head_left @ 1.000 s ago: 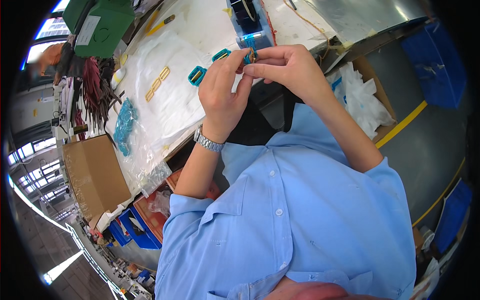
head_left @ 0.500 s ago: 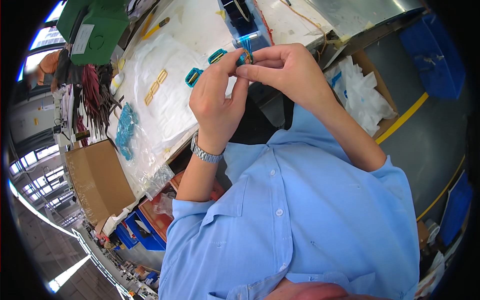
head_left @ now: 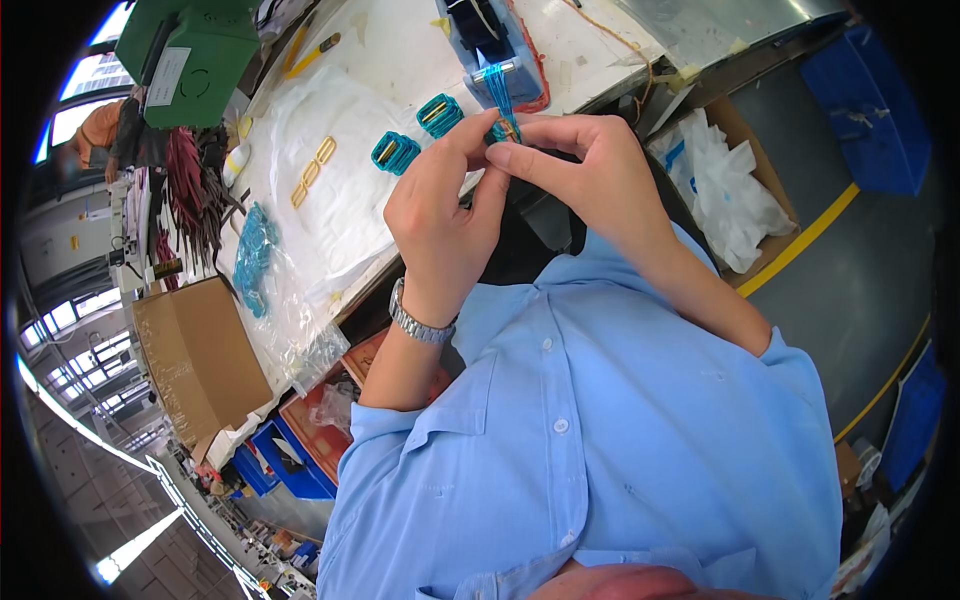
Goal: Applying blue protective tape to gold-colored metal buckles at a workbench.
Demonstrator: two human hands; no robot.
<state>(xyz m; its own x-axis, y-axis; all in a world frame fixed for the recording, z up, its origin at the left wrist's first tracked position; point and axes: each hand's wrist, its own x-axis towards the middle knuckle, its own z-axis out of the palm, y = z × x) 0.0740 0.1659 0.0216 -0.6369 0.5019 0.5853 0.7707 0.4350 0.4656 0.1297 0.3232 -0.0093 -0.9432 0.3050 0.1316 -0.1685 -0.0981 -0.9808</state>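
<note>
My left hand [head_left: 437, 207], with a metal watch on its wrist, and my right hand [head_left: 598, 172] meet in a pinch at the table edge. Between their fingertips is a small gold link [head_left: 508, 130], partly hidden by the fingers. Teal cord [head_left: 499, 88] runs taut to it from the metal bar of a blue-grey tape dispenser [head_left: 518, 50]. Left of the fingers are two gold links wrapped in teal cord, one nearer [head_left: 396, 153] and one farther [head_left: 439, 115]. Whether they join the held link is hidden.
Bare gold links [head_left: 313, 172] lie on white plastic sheeting [head_left: 345, 215]. A bundle of teal cord [head_left: 256, 260] sits in clear plastic at the left. A cardboard box [head_left: 200, 360] is at the lower left, a green machine [head_left: 190, 65] at the upper left, a box of white plastic bags [head_left: 735, 200] at right.
Both hands have shifted slightly down and right with the link. More of the teal cord now shows stretched between the dispenser and my fingers. The wrapped links have shifted a little.
</note>
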